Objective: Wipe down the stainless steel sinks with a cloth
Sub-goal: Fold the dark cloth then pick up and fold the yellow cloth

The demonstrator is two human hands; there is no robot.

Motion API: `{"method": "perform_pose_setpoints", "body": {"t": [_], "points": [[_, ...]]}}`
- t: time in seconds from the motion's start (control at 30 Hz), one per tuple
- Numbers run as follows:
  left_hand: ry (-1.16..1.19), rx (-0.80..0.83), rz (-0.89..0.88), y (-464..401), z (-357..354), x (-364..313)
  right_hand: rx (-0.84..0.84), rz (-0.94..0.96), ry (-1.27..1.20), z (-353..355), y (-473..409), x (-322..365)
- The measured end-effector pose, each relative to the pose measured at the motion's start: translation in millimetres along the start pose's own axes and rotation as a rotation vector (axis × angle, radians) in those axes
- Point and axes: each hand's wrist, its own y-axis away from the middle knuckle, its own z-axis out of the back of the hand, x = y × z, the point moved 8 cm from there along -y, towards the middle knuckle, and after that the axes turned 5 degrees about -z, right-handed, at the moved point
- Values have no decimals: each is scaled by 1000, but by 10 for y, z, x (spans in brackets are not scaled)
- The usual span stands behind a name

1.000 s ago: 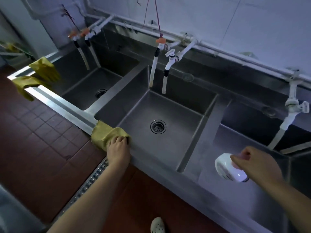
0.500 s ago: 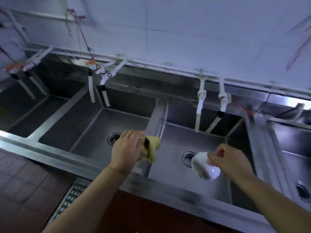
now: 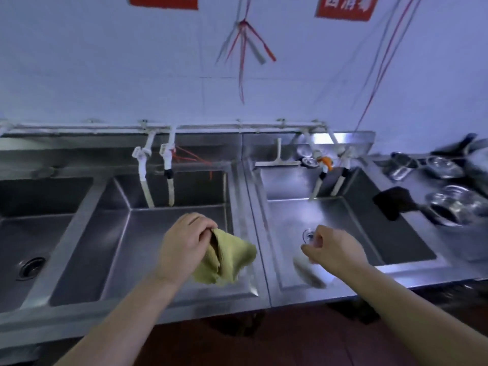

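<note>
A row of stainless steel sinks runs along the wall: one at the left [image 3: 15, 233], a middle basin [image 3: 148, 233] and a right basin [image 3: 340, 223]. My left hand [image 3: 184, 244] grips a bunched yellow cloth [image 3: 227, 257] in the air over the right part of the middle basin. My right hand [image 3: 335, 249] hovers over the front of the right basin with curled fingers. A blurred white object [image 3: 307, 270] shows just below it; the grip on it is unclear.
White taps [image 3: 144, 178] hang over the middle basin and more taps [image 3: 324, 170] over the right one. Steel bowls [image 3: 454, 204] and a dark utensil [image 3: 396, 204] sit on the counter at right. A squeegee [image 3: 277, 159] leans at the back ledge.
My view swung right along the sink row. My left hand lifted the cloth off the front rim and carried it rightward to the middle basin; my right hand with the white object moved over the right basin.
</note>
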Motion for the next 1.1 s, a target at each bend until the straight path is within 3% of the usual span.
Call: {"method": "perform_pose_setpoints", "body": {"t": [0.23,0.43,0.8,1.1], "points": [[154,177,-166,-411,-1058,-1018,-59,-181,29,471,-3,-1422],[243,272,-168,-847,-1940,-1521,-76,-291,57,712,-304,-2272],[298,342,-26,-1760,-3199,-1720,45,-236,146,1098,-1770,-2866],[223,390,93,-2194,-3672,-1602,95,4,144,1348,-3175,-2819]]}}
